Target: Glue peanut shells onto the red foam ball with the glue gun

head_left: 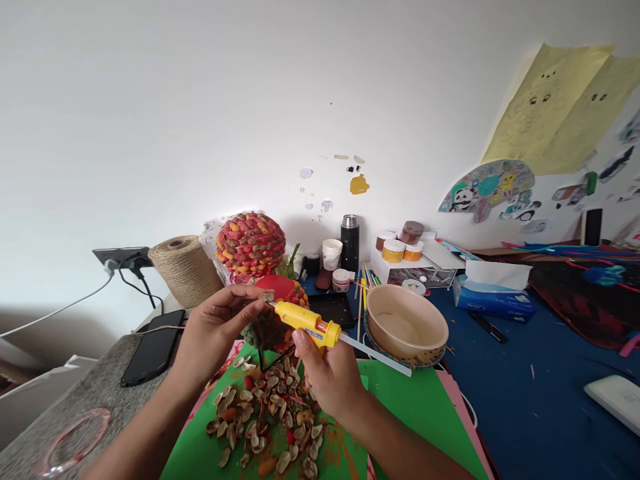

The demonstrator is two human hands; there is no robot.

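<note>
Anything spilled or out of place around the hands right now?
Mostly the shells: loose and scattered over the green sheet beneath both hands, with orange smears staining it. The right hand grips the glue gun, the left hand pinches a shell piece at its nozzle.

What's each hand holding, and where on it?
The right hand grips the yellow glue gun by its handle; left hand pinches a small shell piece at the nozzle.

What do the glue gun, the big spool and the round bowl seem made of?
Glue gun: glossy yellow plastic, smooth moulded shine. Spool: rough jute-like twine, tan wound fibres. Bowl: probably matte wood or bamboo; pale beige, dull, no glare.
</note>
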